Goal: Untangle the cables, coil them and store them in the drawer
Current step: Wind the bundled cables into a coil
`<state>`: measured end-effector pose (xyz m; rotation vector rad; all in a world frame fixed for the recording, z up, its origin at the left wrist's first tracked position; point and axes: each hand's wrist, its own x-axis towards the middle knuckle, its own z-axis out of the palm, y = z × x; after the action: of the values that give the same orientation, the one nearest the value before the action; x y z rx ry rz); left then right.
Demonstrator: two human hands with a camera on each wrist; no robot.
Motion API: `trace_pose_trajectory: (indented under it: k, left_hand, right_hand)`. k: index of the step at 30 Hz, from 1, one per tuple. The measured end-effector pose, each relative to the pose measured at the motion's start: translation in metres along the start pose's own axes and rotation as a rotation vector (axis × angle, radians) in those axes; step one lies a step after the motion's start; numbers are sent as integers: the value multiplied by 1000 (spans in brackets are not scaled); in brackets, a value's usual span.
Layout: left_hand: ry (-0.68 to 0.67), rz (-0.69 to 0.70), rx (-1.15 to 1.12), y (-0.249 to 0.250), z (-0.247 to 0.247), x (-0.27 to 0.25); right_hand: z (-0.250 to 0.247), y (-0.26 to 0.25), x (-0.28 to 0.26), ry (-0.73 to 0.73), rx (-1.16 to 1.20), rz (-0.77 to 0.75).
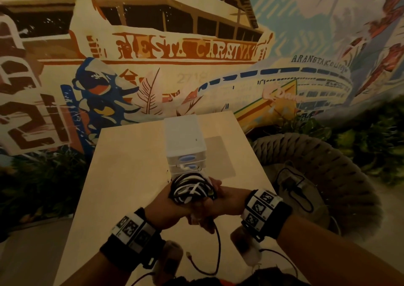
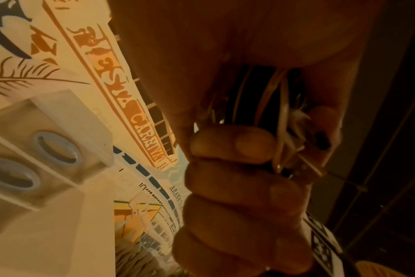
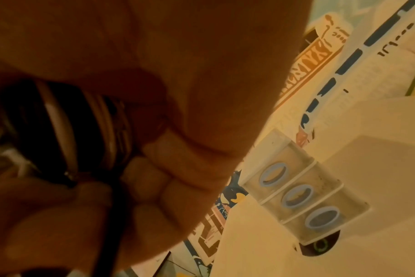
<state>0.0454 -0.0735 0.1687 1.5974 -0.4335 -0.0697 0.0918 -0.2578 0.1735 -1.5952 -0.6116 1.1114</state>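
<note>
Our left hand (image 1: 169, 207) grips the black-and-white cable bundle (image 1: 192, 188) above the near middle of the table (image 1: 131, 165), and our right hand (image 1: 215, 200), fingers curled, pinches its black tail (image 1: 218, 242), which hangs toward us. Straight beyond the bundle, close by, stands the small drawer unit (image 1: 185, 145), fronts facing us, seemingly shut. Our left hand looks nearer.

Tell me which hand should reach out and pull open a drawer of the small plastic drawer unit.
Probably the right hand: the left hand carries the black-and-white cable coil wound around it, while the right only pinches a strand. The closed drawer unit stands straight ahead.
</note>
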Motion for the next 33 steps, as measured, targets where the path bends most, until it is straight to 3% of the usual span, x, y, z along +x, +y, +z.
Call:
trace_pose_trajectory:
  k: [3,10,14,16,22,25,29,33]
  left_hand:
    - [68,-32,45,-5,-6,4]
    - [-18,-10,272,17,-12,6]
    - [-23,-151,470,18,-31,1]
    - [-33,-215,574,15,-37,0]
    - [-243,-155,1115,-8,-21,7]
    - [-238,-160,1137,-20,-17,7]
    - [-296,-219,1156,-17,-11,6]
    - [-418,-292,1305,-13,-3,5]
  right_hand:
    - [-2,0,5,24,20,37]
    - [-9,12,7,-22,-170,132]
    - [-18,19,2,67,-227,221]
    - [-21,22,0,124,-141,263]
    - [-18,19,2,177,69,249]
    - [-16,19,3,196,118,247]
    - [-16,22,2,218,-43,288]
    - [-19,25,0,74,94,403]
